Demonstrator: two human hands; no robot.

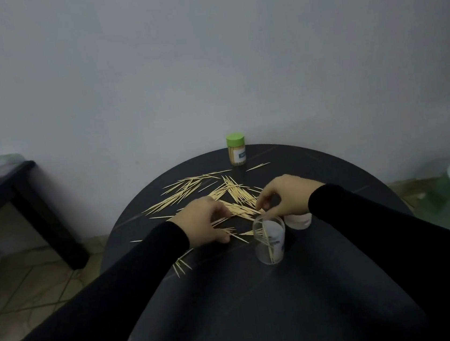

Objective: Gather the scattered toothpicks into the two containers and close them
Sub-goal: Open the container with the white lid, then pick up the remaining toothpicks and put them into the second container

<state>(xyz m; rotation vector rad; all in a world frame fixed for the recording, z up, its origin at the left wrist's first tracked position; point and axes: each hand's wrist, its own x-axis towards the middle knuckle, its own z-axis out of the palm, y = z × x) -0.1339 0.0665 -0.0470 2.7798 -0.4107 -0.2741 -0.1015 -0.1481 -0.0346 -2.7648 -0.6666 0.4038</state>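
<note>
1. We see our left hand (200,222) resting on the round dark surface (329,164), fingers curled down over a few toothpicks (221,196) at its fingertips; it seems to be raking or pinching them, but the grip itself is hidden
2. Our right hand (280,196) reaches in from the other side, thumb and fingers drawn together in a pinch at the near edge of the pile; we cannot tell how many sticks it holds
3. Most toothpicks lie fanned across the middle of the surface, just beyond both hands, with a small stray cluster near our left sleeve
4. The open clear container (270,239) stands upright just below the right hand, between both wrists, with a few sticks leaning inside; we judge it sits there so each pinch has only a short drop
5. A whitish lid (298,221) lies just beside it, partly under the right wrist, likely kept ready for closing
6. The second container (236,149), green-capped and already full, stands well apart at the far edge, out of the way
</note>
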